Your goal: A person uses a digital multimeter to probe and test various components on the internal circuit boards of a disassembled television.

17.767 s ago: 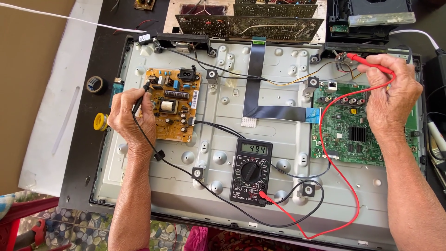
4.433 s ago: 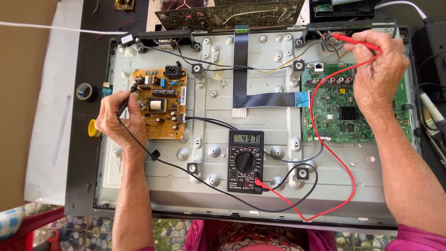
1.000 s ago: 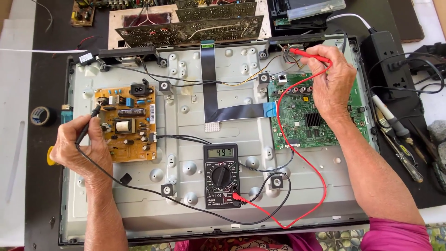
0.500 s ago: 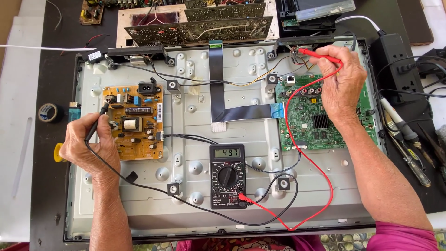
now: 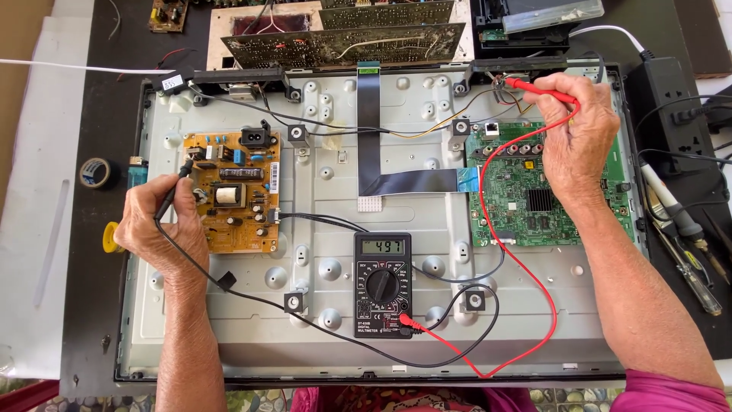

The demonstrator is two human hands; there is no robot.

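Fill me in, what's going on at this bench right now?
A person is probing an opened flat-panel chassis. The left hand holds the black probe on the tan power board. The right hand holds the red probe at the wiring by the top edge, above the green main board. The multimeter lies between them, display lit.

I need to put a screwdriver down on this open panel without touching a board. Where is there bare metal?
Bare metal lies between the yellow power board and the flat black ribbon cable, and along the back panel bottom edge below the multimeter. It is crowded around the green main board, where the right hand and red lead sit.
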